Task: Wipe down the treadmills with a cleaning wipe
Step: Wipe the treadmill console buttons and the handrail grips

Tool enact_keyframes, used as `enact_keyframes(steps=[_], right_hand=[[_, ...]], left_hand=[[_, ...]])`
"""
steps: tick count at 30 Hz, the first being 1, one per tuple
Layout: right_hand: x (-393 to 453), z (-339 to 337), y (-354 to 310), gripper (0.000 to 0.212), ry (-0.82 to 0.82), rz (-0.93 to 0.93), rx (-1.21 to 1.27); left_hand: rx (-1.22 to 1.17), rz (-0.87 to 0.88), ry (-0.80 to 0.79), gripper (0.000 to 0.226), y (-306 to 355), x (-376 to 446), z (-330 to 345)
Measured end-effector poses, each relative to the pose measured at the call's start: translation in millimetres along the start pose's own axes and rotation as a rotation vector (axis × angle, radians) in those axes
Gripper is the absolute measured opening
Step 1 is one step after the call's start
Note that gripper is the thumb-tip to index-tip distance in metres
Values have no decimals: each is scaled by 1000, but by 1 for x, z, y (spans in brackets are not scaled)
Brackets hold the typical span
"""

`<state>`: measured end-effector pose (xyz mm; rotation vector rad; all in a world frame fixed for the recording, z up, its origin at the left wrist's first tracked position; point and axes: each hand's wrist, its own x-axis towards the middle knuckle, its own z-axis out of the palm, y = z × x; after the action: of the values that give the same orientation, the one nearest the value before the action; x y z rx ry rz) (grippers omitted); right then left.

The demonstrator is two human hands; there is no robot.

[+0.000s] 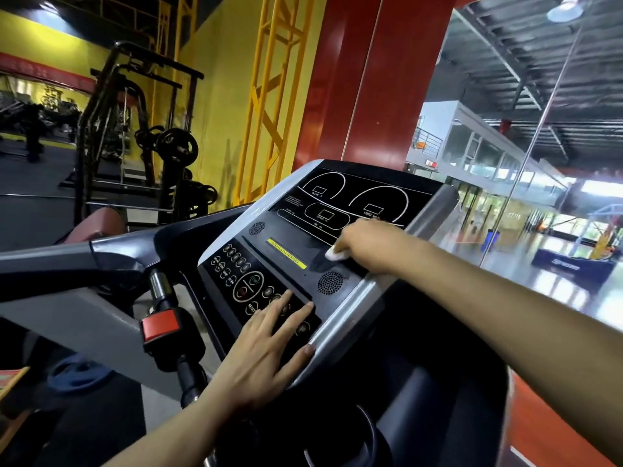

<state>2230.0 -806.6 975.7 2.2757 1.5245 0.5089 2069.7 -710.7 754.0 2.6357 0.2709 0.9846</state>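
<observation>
Nearest, the left hand (pixel 266 352) lies flat with fingers spread on the treadmill console (pixel 340 311) keypad, holding nothing. Farther up, the right hand (pixel 365 246) pinches a white cleaning wipe (pixel 334 255) against the black panel. Light, limp and damp-looking, the wipe is probably best bunched under the fingertips.

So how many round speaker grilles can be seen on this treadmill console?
2: one speaker grille at the console's upper left beside the display, the other speaker grille at lower right, just below the wipe. The right hand may hide more.
</observation>
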Motion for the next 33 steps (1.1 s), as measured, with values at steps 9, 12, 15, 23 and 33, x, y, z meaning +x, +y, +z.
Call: enact_keyframes(steps=[9, 12, 15, 23, 33], right_hand=[[-37, 14, -23, 17, 59, -30, -42], [-44, 22, -19, 12, 68, -142, 9], [-42, 7, 13, 23, 123, -18, -76], [-56, 21, -5, 27, 162, 42, -31], [-59, 8, 0, 14, 156, 142, -32]], left_hand=[[77, 26, 13, 62, 15, -9, 6], [110, 43, -11, 63, 14, -10, 9], [110, 49, -24, 63, 12, -10, 8], [102, 28, -70, 65, 15, -14, 7], [96, 63, -61, 68, 7, -21, -2]])
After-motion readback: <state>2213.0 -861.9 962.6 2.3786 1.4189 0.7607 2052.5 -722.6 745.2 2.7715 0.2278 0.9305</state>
